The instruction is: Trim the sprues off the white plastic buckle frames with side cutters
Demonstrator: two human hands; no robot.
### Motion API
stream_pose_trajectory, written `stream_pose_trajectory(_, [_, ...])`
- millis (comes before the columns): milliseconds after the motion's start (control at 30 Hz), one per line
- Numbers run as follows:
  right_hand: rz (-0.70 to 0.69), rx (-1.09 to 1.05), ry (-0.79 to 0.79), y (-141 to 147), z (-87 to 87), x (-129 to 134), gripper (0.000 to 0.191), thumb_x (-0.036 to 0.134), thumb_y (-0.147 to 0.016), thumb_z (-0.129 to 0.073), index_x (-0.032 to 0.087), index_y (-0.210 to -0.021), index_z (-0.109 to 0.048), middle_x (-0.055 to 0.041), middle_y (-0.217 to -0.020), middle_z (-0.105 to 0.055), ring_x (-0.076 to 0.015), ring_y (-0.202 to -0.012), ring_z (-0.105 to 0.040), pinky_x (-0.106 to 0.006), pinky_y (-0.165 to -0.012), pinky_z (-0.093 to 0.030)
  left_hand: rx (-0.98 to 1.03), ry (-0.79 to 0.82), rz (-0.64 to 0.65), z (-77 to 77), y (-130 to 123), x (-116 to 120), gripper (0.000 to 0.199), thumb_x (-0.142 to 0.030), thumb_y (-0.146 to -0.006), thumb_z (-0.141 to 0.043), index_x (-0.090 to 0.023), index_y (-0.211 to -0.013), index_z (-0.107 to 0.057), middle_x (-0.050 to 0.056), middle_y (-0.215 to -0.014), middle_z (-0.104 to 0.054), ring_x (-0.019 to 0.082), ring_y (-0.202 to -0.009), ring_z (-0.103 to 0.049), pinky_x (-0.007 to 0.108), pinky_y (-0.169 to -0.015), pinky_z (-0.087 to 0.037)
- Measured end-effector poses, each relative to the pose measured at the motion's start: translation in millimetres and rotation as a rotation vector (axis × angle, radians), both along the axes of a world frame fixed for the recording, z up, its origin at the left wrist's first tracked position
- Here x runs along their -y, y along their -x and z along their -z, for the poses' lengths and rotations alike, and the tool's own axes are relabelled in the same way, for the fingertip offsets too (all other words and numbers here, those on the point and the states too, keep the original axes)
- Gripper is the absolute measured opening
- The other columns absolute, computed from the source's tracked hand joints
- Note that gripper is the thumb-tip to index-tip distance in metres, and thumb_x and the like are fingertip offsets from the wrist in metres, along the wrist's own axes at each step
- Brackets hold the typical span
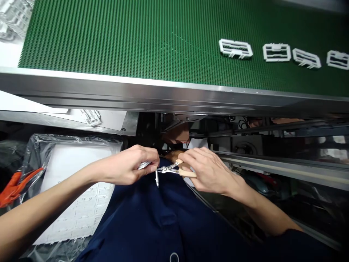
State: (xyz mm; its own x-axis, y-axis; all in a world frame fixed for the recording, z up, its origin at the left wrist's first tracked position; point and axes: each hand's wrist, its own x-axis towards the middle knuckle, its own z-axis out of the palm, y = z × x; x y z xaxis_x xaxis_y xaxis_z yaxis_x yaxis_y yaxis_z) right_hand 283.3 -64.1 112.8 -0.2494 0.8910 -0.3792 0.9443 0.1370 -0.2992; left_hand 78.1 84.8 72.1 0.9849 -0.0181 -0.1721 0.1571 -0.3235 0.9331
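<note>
A: Where is the white plastic part (pixel 157 179)?
B: Low at the centre, in front of the navy clothing (pixel 152 218). It is thin, hangs nearly upright, and its upper end is at the left hand's fingertips.

A: How is the left hand (pixel 136 165) set?
B: Closed, fingers curled, pinching that part. More pale plastic shows inside the fist; I cannot tell whether it is the same piece.

A: And the right hand (pixel 203 169)?
B: Partly closed around the cream handles of metal nippers (pixel 188 173). The 2 handles stand apart, and the tip points left, at the part's upper end. Whether the tip touches is too small to tell.

A: What is on the left?
B: A clear plastic liner (pixel 38 140) around a white sheet (pixel 81 160), with rows of white moulded parts (pixel 79 211) near the sheet's lower end. An orange-handled tool (pixel 16 189) lies at the far left edge.

A: Beyond the hands?
B: A metal ledge (pixel 132 123) at left carries white paper and a small openwork piece (pixel 93 117). Farther off, behind a silver rail (pixel 163 94), runs a ridged green conveyor belt (pixel 122 36). On its right half lie 4 white rectangular frames (pixel 236 43), spaced apart in a loose row.
</note>
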Motion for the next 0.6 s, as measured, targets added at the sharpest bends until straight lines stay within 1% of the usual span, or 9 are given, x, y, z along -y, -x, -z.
stream_pose_trajectory(100, [-0.060,0.083,0.014,0,-7.3,-6,0.021,0.020,-0.079,-0.049,0.019,-0.101,-0.052,-0.0033,-0.087,-0.054,-0.0168,-0.078,-0.046,-0.031,-0.072,-0.029,-0.010,0.002,0.015,-1.2,-2,-1,0.013,-0.006,-0.083,-0.046,-0.016,-0.078,-0.053,0.001,-0.078,-0.054,0.014,-0.066,-0.050,0.024,-0.061,-0.035])
stream_pose_trajectory(200, [-0.085,0.136,0.027,1,-14.6,-12,0.021,0.020,-0.079,-0.049,0.019,-0.100,-0.052,-0.0032,-0.085,-0.052,-0.0167,-0.076,-0.045,-0.031,-0.072,-0.028,-0.005,0.003,0.022,-1.2,-5,-2,0.014,-0.005,-0.081,-0.046,-0.016,-0.076,-0.051,0.001,-0.077,-0.054,0.014,-0.065,-0.049,0.025,-0.061,-0.035])
stream_pose_trajectory(367, [-0.152,0.203,0.029,1,-25.3,-20,0.023,0.019,-0.081,-0.048,0.018,-0.104,-0.051,-0.0055,-0.088,-0.053,-0.0181,-0.079,-0.047,-0.032,-0.076,-0.028,0.014,0.022,0.024,-0.8,-11,-2,0.014,-0.005,-0.081,-0.047,-0.016,-0.074,-0.051,0.002,-0.076,-0.054,0.014,-0.064,-0.049,0.025,-0.060,-0.035])
stream_pose_trajectory(467, [-0.190,0.233,-0.009,1,-28.2,-24,0.023,0.018,-0.081,-0.048,0.018,-0.104,-0.051,-0.0064,-0.088,-0.054,-0.0190,-0.081,-0.049,-0.033,-0.078,-0.029,-0.003,0.030,0.036,-0.5,-13,-2,0.015,-0.004,-0.080,-0.046,-0.016,-0.073,-0.050,0.001,-0.076,-0.054,0.014,-0.064,-0.049,0.025,-0.060,-0.035])
stream_pose_trajectory(533, [-0.207,0.243,-0.041,2,-28.3,-25,0.021,0.015,-0.080,-0.048,0.019,-0.100,-0.052,-0.0050,-0.082,-0.055,-0.0184,-0.077,-0.050,-0.033,-0.074,-0.029,-0.019,0.035,0.041,0.9,-14,-2,0.015,-0.004,-0.081,-0.046,-0.016,-0.073,-0.050,0.000,-0.076,-0.053,0.013,-0.064,-0.048,0.024,-0.060,-0.034])
stream_pose_trajectory(600, [-0.221,0.247,-0.053,4,-27.4,-27,0.022,0.010,-0.077,-0.047,0.019,-0.096,-0.052,-0.0032,-0.076,-0.054,-0.0164,-0.070,-0.051,-0.030,-0.066,-0.028,-0.021,0.042,0.031,3.5,-14,-2,0.014,-0.006,-0.082,-0.046,-0.016,-0.072,-0.050,0.000,-0.075,-0.053,0.013,-0.064,-0.048,0.024,-0.059,-0.034])
